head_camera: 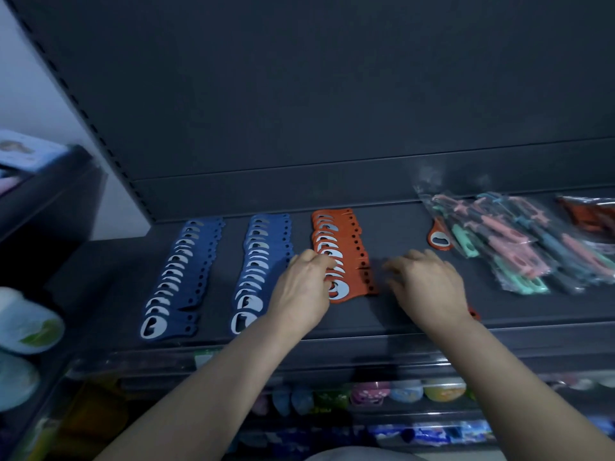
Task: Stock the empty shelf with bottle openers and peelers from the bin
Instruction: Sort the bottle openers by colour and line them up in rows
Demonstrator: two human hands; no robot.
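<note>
Openers in orange (342,254) lie in a neat row on the dark shelf (416,314), each one overlapping the next like fallen dominoes. They are flat and thin, with a shiny silver hole at one end and small round holes along one side. The left hand (301,291) is at the near end of this row, its fingers curled and pinching at the edge of one of the front openers. The right hand (429,281) hovers just beside the row with its fingers bent and spread. It is blurry, so I cannot tell if it holds anything, though a bit of orange peeks out near its wrist.

Two rows of blue openers (176,277) lie to the left, set out the same way. To the right, one single orange opener (441,237) lies alone next to a pile of peelers in clear bags (519,241), pink, green and teal. The bags look slippery and crinkly. More orange things in a bag (589,214) sit at the far right.

The openers look smooth and only lean on each other. A bump from either hand could push the orange row crooked or make it slide apart. The row also comes close to the front edge, so a hard nudge could knock one off. The bags are heaped loosely and might slide too.
</note>
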